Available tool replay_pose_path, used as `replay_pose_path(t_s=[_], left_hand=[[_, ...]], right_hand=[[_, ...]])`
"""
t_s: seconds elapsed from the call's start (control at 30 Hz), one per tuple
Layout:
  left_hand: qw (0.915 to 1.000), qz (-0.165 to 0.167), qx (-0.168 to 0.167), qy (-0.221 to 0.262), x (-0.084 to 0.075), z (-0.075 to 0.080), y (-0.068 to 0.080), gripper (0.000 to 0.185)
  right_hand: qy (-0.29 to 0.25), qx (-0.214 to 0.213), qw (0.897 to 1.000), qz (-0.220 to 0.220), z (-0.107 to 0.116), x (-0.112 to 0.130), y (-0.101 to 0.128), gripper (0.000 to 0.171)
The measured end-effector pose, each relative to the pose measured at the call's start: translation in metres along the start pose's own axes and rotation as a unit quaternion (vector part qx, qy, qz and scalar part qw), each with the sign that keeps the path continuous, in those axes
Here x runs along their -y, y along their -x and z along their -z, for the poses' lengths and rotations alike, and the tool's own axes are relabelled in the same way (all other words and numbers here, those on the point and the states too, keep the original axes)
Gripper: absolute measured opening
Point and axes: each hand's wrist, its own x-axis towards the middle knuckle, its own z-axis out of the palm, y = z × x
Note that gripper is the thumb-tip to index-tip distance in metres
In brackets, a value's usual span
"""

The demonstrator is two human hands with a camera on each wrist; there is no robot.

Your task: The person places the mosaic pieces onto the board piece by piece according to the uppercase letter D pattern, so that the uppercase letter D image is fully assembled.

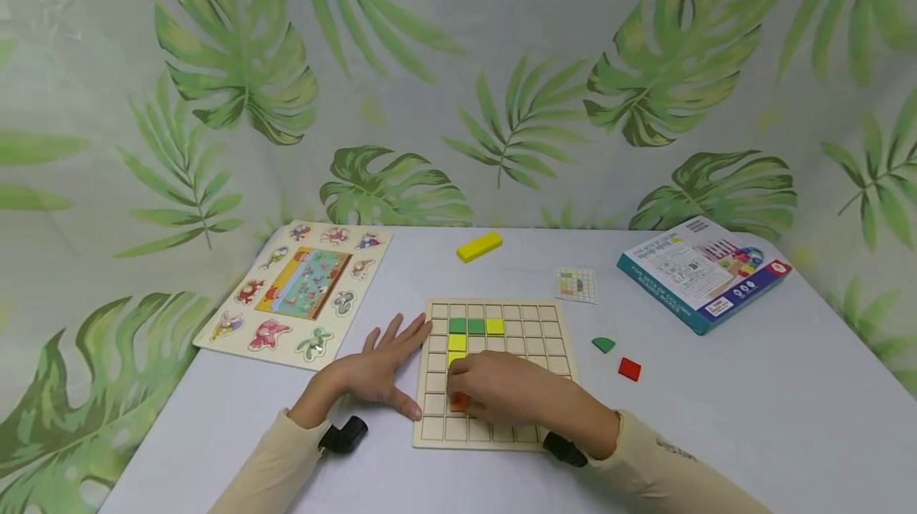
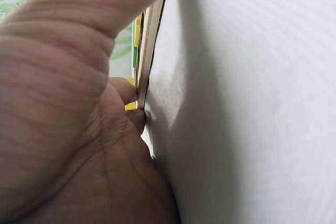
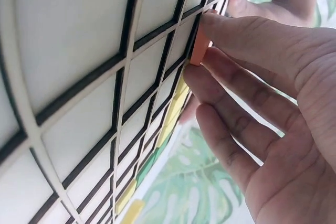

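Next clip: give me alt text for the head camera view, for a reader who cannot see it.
A right hand pinches an orange tile over a wooden grid board while the left hand lies flat against the board's left edge. Green and yellow tiles fill some cells; an animal puzzle, yellow block and game box lie around on the white table.

Orange piece (image 1: 458, 401) mostly hidden under right hand (image 1: 501, 391); box (image 1: 705, 271) print too small.
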Motion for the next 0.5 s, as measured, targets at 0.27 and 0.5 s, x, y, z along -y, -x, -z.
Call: replay_pose_path(t_s=[0.27,0.5], left_hand=[[1.0,-0.001,-0.003,-0.003,0.0012,-0.0014,0.0001,0.129],[1.0,-0.002,0.001,-0.003,0.0003,0.0002,0.0005,0.128]], right_hand=[[0.002,-0.007,1.0,0.005,0.0002,0.0041,-0.0028,0.008],[-0.004,-0.007,1.0,0.005,0.0027,0.0054,-0.0029,0.01]])
